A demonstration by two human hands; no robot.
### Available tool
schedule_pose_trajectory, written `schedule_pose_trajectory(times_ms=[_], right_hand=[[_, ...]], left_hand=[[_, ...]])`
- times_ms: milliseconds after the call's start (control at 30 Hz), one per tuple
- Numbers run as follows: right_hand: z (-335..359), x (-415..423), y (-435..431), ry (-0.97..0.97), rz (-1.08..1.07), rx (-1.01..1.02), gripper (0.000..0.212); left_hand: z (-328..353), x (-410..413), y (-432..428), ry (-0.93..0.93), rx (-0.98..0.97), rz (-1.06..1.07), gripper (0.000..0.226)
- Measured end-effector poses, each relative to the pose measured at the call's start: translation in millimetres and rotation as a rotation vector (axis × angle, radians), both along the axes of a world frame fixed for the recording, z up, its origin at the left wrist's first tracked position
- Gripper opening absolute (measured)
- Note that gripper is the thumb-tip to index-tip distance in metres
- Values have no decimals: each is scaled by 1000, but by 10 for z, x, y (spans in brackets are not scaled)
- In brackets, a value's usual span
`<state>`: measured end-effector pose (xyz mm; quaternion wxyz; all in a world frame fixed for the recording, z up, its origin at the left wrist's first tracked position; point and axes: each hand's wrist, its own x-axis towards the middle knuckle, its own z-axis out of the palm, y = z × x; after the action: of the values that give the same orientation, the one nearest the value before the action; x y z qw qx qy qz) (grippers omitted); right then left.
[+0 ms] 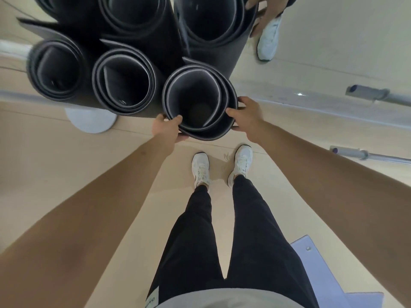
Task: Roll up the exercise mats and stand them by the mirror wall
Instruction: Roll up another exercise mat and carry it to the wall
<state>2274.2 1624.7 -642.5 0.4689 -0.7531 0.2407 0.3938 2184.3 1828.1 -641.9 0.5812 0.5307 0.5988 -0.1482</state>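
The fingers (175, 120) of the left hand (165, 128) curl over the near rim of a rolled black mat (201, 135), clasping it; the right hand (245, 117) grips its right side, thumb over the rim; the mat stands upright, just beside a second rolled mat (124, 111); a third rolled mat (56, 70) stands further left; all are by the mirror wall (333, 41), above the pale floor (66, 174).

Reflected dark rolled mats (142, 41) cut off at top edge, leftmost dark foam roll (57, 70) blurred, pale lilac flat board (322, 274) cropped at bottom.
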Motion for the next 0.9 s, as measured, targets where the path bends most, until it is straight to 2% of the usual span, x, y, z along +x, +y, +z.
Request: schedule_pose_trajectory(times_ms=[67,200,333,400,467,600,700,900], right_hand=[[-21,-42,-44,21,-27,-11,66],[20,-165,-124,48,-85,5,66],[138,-363,-226,50,-109,0,66],[264,-509,-291,46,-130,1,62],[465,-696,-376,25,-143,-13,55],[938,-1221,-632,-43,-162,-19,39],[1258,-1729,-883,-87,-200,3,30],[1779,-2861,-1474,-168,-168,-89,21]], left_hand=[[-2,-42,-5,11,-29,3,29],[11,-167,-23,15,-50,25,34],[149,-255,-47,29,-29,-50,46],[277,-321,-50,32,19,-100,57],[476,-417,-70,7,132,-236,61],[964,-711,-191,-99,221,-548,39],[1323,-1000,-385,-169,82,-764,23],[1843,-1557,-1026,-232,-29,-1072,13]])
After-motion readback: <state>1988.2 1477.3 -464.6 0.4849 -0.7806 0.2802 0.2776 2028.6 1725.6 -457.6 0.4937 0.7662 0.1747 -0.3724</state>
